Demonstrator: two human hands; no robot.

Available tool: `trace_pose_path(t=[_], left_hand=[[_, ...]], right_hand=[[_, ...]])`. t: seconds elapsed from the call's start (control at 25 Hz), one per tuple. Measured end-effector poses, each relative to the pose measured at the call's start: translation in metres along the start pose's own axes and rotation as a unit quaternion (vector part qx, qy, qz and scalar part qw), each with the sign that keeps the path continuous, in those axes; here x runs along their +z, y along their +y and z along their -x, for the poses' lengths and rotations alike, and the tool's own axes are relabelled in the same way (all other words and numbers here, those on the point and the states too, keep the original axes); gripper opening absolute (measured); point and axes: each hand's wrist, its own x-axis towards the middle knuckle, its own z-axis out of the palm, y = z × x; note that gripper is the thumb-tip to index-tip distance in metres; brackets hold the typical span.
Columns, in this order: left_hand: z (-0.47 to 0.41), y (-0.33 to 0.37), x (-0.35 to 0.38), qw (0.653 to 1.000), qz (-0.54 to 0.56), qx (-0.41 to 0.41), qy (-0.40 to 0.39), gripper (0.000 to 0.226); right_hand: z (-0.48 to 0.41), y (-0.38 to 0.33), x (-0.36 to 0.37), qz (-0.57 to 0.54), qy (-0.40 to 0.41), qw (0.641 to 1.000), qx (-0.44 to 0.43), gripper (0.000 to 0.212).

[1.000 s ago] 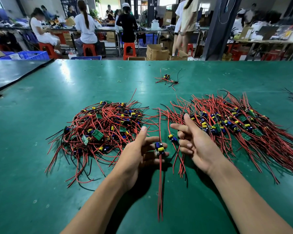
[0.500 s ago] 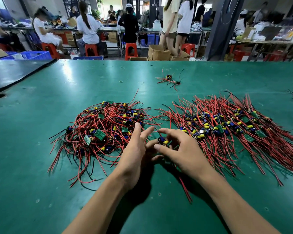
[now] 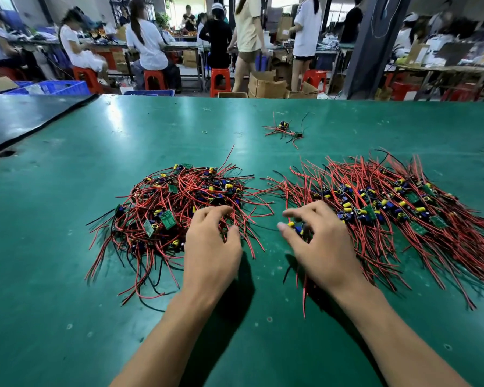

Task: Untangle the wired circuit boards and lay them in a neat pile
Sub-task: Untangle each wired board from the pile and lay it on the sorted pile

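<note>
Right hand pinched small wired circuit board with yellow and blue parts in thumb and fingers, red leads trailing under palm, at near-left edge of fanned red-wire board pile. Left hand: fingers curled over near-right edge of tangled red-wire board heap; grip impossible to tell. Both lay on green tabletop.

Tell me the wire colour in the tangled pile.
Wires mostly red, a few black; head view.

Table bears tangled heap, neater pile, perhaps two strays.
</note>
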Motion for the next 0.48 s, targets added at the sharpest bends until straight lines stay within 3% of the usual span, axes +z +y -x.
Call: trace_pose_path(t=[0.08, 0.2, 0.36, 0.48], left_hand=[[0.003, -0.003, 0.003, 0.997, -0.051, 0.011, -0.056, 0.041], [0.005, -0.003, 0.006, 0.989, -0.105, 0.032, -0.101, 0.037], [0.006, -0.001, 0.007, 0.977, -0.158, 0.053, -0.131, 0.025], [0.007, -0.002, 0.007, 0.98, -0.132, 0.079, -0.127, 0.026]], right_hand=[[0.003, -0.004, 0.003, -0.001, -0.072, 0.996, -0.054, 0.026], [0.006, -0.005, 0.008, 0.064, -0.153, 0.984, -0.067, 0.029], [0.004, 0.004, 0.008, 0.128, -0.14, 0.982, -0.006, 0.023], [0.003, 0.007, 0.008, 0.146, -0.123, 0.981, 0.024, 0.024]])
